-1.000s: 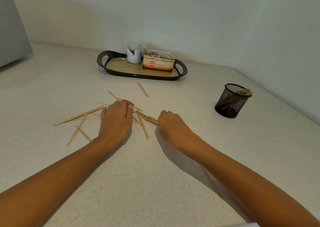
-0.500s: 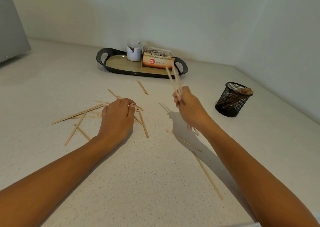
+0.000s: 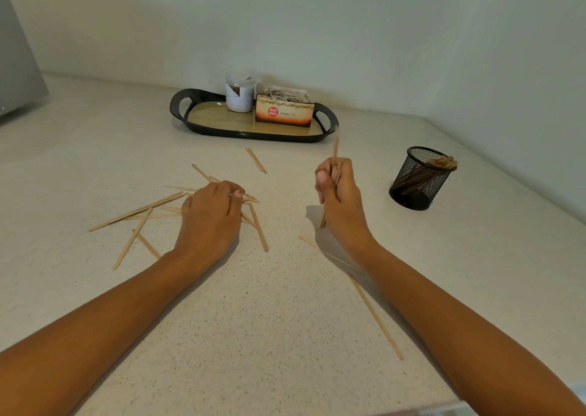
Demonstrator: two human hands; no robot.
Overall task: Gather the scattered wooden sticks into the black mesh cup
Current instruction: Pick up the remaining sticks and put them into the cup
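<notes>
Gripping stick bundle (image 3: 335,150) in right hand (image 3: 341,200), left hand (image 3: 211,216) curled over scattered sticks (image 3: 136,211), hold unclear

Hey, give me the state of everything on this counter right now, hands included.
Right hand: grips a bundle of sticks, upright.
Left hand: fingers curled over the loose sticks; grip hidden.
Black mesh cup: upright, some sticks inside.
Loose sticks: scattered flat on the counter.
Tea box: open, on the tray.
Jar: lidded, on the tray.

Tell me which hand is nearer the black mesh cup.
Right. The right hand, gripping sticks, is left of the cup; the left hand rests on the scattered sticks farther left.
</notes>
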